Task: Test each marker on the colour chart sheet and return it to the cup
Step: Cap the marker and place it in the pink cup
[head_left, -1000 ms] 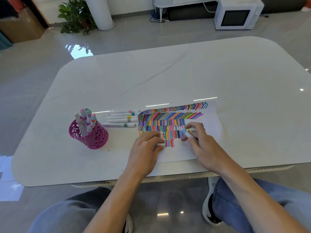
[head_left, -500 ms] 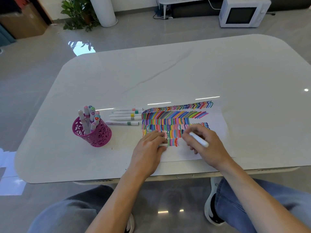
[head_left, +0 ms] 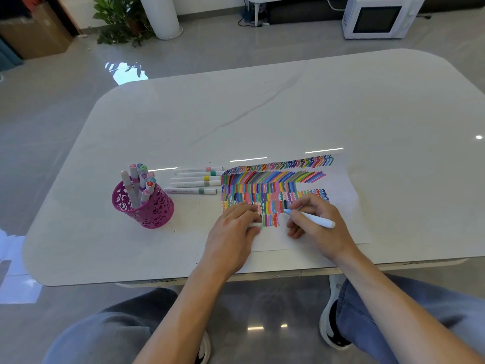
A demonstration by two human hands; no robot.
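Marker (head_left: 315, 219) in right hand (head_left: 321, 232), cap (head_left: 255, 225) in left hand (head_left: 232, 233) (blank sheet (head_left: 349, 191) nearside)

Colour chart sheet (head_left: 343, 206): white paper, lying flat; far portion filled with rows of many-coloured strokes and zigzags, near portion blank.
Marker in use (head_left: 312, 218): white barrel, uncapped, blue tip pointing down at lowest stroke rows of sheet; barrel tilted, gripped by right hand (head_left: 322, 232) over sheet.
Five loose markers (head_left: 196, 179): white with coloured bands, lying parallel, just left of sheet's far corner.
Cup (head_left: 147, 208): pink, perforated, upright, further left of sheet; several capped markers (head_left: 139, 182) stand inside.
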